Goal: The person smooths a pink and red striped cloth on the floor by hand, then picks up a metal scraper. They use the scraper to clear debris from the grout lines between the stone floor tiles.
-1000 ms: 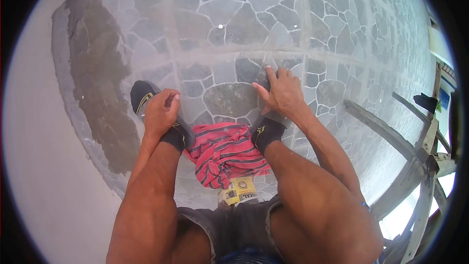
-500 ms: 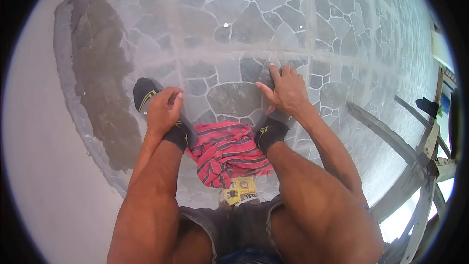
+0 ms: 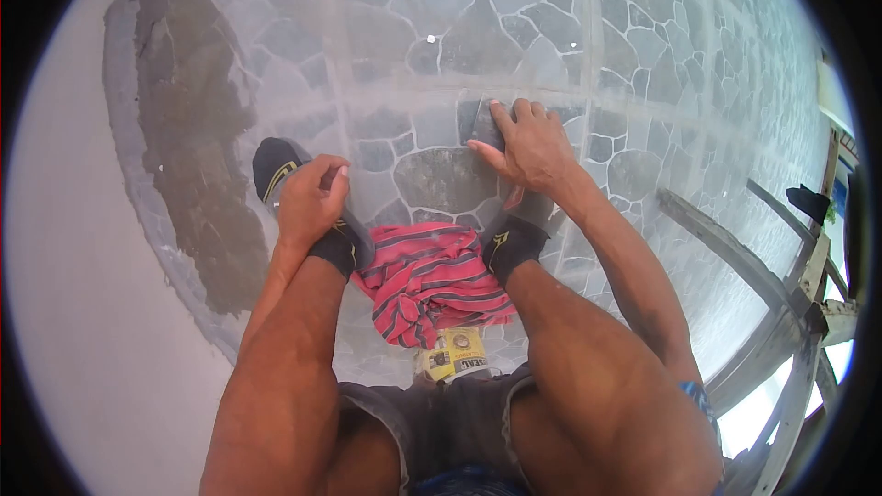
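Under the fingers of my right hand [image 3: 536,149] is a dark, flat, thin piece [image 3: 487,125], pressed on the stone-patterned floor [image 3: 441,179] with pale joints. The thumb lies along its near edge. My left hand [image 3: 313,200] rests over my left foot, beside the dark sock [image 3: 274,163] with yellow marks; its fingers are curled, and whether they hold anything is hidden. A pink striped cloth [image 3: 432,280] lies crumpled between my feet.
A container with a yellow label [image 3: 457,355] stands close to me behind the cloth. Wooden beams [image 3: 721,243] rise at the right. Along the left run a pale wall [image 3: 83,220] and a brown patch [image 3: 197,156] on the floor.
My right hand has slid slightly forward and left together with the dark flat piece. My left hand has stayed almost where it was.
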Tool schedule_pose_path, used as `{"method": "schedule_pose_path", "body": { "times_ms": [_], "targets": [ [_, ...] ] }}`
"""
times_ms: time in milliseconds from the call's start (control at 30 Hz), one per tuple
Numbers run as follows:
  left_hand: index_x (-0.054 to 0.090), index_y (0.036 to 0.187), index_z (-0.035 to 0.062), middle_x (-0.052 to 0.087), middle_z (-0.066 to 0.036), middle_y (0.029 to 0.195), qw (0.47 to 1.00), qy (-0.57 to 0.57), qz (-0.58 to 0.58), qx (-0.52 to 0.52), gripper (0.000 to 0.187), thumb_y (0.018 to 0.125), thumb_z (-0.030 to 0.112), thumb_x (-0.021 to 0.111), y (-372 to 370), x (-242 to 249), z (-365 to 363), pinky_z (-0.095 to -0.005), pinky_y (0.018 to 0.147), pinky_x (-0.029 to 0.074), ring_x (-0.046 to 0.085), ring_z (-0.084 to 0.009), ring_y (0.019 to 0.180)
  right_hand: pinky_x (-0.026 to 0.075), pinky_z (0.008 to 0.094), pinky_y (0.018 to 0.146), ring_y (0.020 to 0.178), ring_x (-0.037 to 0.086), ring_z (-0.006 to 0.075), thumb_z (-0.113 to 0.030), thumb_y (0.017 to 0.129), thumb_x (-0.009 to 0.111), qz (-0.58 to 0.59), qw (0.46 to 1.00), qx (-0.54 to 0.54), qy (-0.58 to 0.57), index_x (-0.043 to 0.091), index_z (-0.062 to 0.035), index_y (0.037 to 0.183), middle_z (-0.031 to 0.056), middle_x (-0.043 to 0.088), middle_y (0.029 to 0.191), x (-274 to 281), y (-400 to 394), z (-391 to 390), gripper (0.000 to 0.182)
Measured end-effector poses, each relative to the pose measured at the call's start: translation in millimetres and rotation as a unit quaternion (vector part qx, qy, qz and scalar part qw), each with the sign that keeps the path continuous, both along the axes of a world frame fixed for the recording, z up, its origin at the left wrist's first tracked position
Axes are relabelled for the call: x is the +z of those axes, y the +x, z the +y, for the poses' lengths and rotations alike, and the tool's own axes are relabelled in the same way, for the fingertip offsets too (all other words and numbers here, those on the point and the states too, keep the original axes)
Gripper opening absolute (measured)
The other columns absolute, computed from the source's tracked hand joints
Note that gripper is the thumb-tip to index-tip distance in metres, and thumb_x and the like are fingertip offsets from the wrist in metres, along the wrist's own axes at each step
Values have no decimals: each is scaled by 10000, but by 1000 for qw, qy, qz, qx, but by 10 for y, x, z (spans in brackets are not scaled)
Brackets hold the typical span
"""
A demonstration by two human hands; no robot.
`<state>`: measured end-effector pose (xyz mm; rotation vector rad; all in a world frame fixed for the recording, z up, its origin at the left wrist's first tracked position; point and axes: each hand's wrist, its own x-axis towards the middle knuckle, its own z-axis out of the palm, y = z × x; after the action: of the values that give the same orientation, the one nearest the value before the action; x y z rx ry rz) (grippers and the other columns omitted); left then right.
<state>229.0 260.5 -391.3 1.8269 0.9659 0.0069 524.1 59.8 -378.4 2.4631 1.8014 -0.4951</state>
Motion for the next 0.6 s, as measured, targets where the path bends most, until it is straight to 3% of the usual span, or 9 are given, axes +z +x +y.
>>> {"method": "schedule_pose_path", "body": {
  "times_ms": [100,200,333,433,533,600],
  "targets": [
    [728,1015,44,722,-92,802,1000,10,-8,7,99,951,113,697,20,17,2,-308,640,546,702,-196,697,499,483,810,1008,624,379,-616,978,600,10,996,5,-87,591,-19,1421,220,618,1080,108,-118,-8,743],
    [727,1017,42,722,-93,801,1000,17,-20,-1,102,950,111,693,10,-7,3,-312,645,549,702,-198,698,504,487,830,996,630,381,-623,979,594,27,996,-31,-82,597,-21,1415,221,617,1079,134,-106,28,743],
    [729,1024,41,724,-94,804,1000,-16,2,8,108,951,111,689,33,32,12,-316,652,555,708,-200,703,508,455,711,827,631,330,-649,933,635,-35,999,-9,15,679,-23,1279,178,636,946,-5,-137,-1,716],
    [729,1024,40,727,-97,807,1000,20,-7,0,110,953,112,687,15,-4,15,-318,657,559,713,-204,708,506,455,711,833,631,323,-649,929,639,-15,999,0,34,692,-15,1268,176,636,938,15,-167,-42,721],
    [729,1024,41,729,-103,810,1000,5,-9,-6,109,952,112,687,17,25,-10,-319,661,561,716,-210,711,503,455,703,830,629,322,-655,929,635,1,999,-38,18,703,-4,1273,178,633,940,22,-92,60,739],
    [728,1025,38,730,-106,812,1000,-14,-4,6,112,952,113,688,23,32,13,-320,663,562,717,-215,713,501,457,703,831,629,323,-654,931,633,-23,1000,-5,15,692,-2,1285,179,632,938,33,-188,-41,744]
  ]
}}
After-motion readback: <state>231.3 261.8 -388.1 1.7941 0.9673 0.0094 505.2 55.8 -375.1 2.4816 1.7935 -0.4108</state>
